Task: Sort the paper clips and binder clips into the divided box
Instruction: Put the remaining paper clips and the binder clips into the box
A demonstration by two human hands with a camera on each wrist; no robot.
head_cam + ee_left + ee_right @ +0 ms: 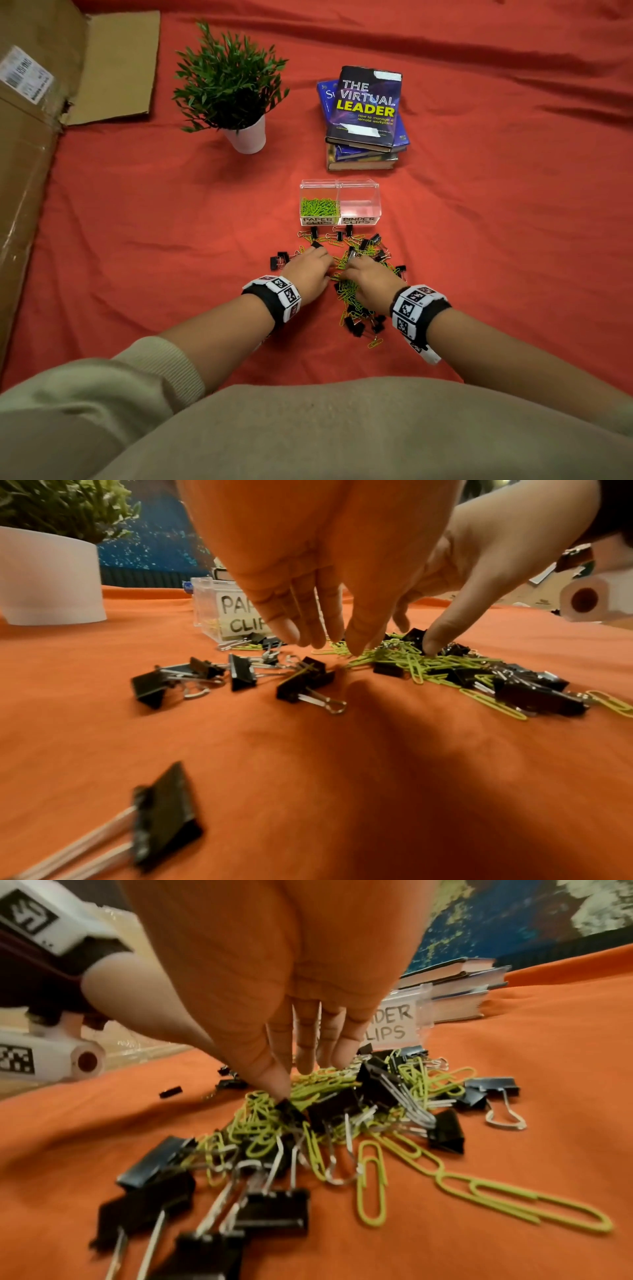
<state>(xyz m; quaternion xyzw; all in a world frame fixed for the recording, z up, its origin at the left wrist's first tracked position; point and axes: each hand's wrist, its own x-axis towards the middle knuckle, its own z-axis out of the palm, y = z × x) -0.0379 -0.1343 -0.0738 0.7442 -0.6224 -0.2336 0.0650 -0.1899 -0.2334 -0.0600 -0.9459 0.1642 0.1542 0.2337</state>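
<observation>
While both hands work down into the mixed heap [352, 274] on the red cloth [496, 240], the main risk I see is tangling. The green paper clips [373, 1183] lie laced through the wire handles of the black binder clips [270, 1207], so a pinch at one clip could well drag a string of others up with it, and a binder clip could ride along into the wrong side.

The left hand [310, 270] hangs over the heap's left edge with its fingers [291, 631] pointing down, loosely spread and holding nothing that I can see. The right hand [371, 281] is also pointed down into the pile; its thumb tip touches a black binder clip in the right wrist view, but whether the fingers [308, 1053] have closed on anything I cannot tell.

The divided box [376, 197] stands just beyond the heap, clear-walled and light-looking. Its left compartment, labelled for paper clips, already holds a layer of green ones; the right, labelled for binder clips, looks bare. Several binder clips lie against its front wall, so a careless sweep of the hand could nudge the box or tip it.

The cloth is wrinkled and soft, and stray binder clips [150, 685] sit well out to the left; any flicked clip could slide into a fold and be missed. The two hands are also close together, and could knock each other's pick loose.
</observation>
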